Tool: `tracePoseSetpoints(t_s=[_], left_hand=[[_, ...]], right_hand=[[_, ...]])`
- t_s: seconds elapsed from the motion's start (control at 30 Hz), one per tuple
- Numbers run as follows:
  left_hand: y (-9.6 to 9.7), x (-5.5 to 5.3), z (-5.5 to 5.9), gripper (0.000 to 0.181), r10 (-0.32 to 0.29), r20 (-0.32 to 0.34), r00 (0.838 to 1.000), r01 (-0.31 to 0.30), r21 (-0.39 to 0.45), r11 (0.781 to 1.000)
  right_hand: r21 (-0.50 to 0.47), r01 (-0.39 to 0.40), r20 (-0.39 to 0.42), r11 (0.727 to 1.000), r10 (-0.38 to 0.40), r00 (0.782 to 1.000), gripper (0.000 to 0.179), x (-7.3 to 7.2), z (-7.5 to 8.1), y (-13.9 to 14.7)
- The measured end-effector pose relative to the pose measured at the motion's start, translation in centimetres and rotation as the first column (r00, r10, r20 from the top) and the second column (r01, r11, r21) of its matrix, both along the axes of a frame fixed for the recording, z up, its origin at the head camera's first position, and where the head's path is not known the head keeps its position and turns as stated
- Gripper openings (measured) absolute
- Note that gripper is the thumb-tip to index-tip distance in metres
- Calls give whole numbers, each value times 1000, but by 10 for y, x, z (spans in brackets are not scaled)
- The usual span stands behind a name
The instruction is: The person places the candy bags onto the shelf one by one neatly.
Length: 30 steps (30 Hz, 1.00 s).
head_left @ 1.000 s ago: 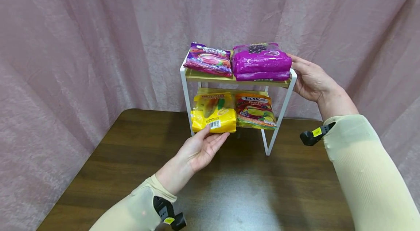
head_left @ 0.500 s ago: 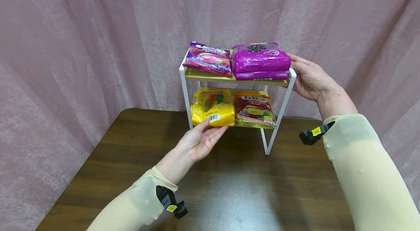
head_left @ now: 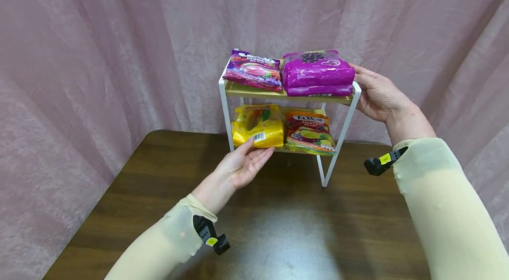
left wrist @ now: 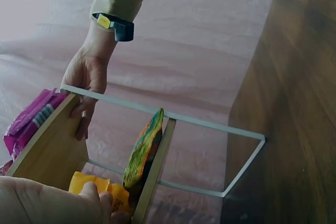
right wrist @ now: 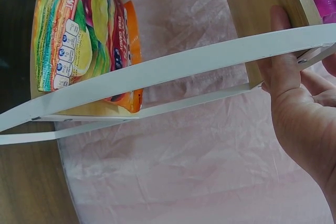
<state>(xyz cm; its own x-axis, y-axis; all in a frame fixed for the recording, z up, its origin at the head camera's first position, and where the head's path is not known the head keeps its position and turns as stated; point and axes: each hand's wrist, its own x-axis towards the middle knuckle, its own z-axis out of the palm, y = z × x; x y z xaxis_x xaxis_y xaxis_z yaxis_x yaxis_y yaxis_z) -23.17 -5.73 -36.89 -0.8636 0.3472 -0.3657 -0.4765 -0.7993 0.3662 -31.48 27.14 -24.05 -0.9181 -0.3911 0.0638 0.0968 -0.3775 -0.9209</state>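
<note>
A white-framed two-tier rack (head_left: 347,123) with wooden shelves stands on the table. My left hand (head_left: 243,167) holds a yellow candy bag (head_left: 260,129) at the left of the lower shelf, thumb against its front and the other fingers underneath. My right hand (head_left: 377,96) grips the rack's upper right end. In the right wrist view, fingers (right wrist: 286,72) of that hand reach past the white side bar to the wooden board. Beside the yellow bag lies a red and orange Fox's fruit candy bag (head_left: 309,132). The yellow bag is mostly hidden in the left wrist view.
On the top shelf lie a berry candy bag (head_left: 254,69) at left and a larger magenta bag (head_left: 317,73) at right. A brown wooden table (head_left: 278,227) spreads in front of the rack. Pink curtain (head_left: 139,50) hangs behind.
My left hand has moved forward and slightly up in the head view, taking the yellow bag deeper onto the lower shelf. My right hand stays at the rack's end.
</note>
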Motion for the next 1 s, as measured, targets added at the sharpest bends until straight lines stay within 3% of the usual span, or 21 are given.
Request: tracePoseSetpoints(t_s=[0.33, 0.53, 0.73, 1.0], left_hand=[[-3, -10, 2, 52, -30, 11, 999, 30, 10, 1000], [-3, -6, 0, 52, -20, -17, 1000, 20, -19, 1000], [-5, 0, 0, 50, -58, -38, 998, 55, -76, 996], [-9, -6, 0, 48, -76, -45, 996, 71, -105, 992]], right_hand=[[1, 4, 9, 1000, -4, 1000, 63, 0, 1, 2], [12, 25, 5, 1000, -25, 1000, 63, 0, 0, 1], [3, 11, 1, 1000, -11, 1000, 65, 1, 0, 1], [-3, -1, 0, 1000, 1, 1000, 65, 0, 0, 0]])
